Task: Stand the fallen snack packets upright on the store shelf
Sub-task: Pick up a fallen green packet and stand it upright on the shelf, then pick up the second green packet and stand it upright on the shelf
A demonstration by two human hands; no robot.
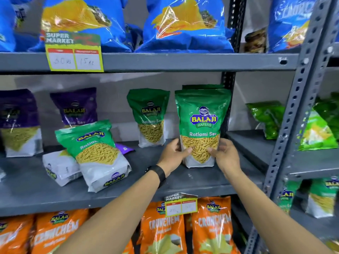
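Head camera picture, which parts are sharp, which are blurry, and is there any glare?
Head view: the green Ratlami Sev packet between both hands is sharp; the purple packets at left are smeared; glare streaks the blue chip bags on top; the shelf upright at right bows with wide-angle distortion.

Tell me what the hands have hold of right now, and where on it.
Both hands grip one upright green Ratlami Sev packet by its lower sides: left hand on its left edge, right hand on its right edge, thumbs across the front.
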